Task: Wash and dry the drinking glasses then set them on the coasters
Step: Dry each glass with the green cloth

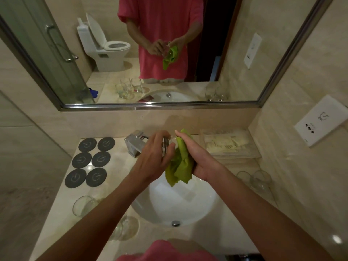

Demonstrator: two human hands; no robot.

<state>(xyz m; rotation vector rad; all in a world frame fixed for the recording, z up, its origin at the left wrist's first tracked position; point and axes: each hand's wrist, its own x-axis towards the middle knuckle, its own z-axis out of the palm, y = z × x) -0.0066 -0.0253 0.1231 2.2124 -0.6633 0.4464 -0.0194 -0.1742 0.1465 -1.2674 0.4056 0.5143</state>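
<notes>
Beige bathroom counter (62, 213), sink (180, 204) below both hands. Left hand (152, 157) grips glass (166, 146); right hand (195, 157) clutches green cloth (179, 166) against it. Six coasters (90, 161) left, faucet (134, 144) behind.

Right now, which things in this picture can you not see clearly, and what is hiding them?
- Held glass, head view: mostly covered by the left hand and the green cloth that the right hand grips; wet or dry cannot be told.
- Glasses left of the sink: partly behind the left forearm.
- Glasses at right: transparent, blurred; count unclear.
- Coaster markings: too small.
</notes>
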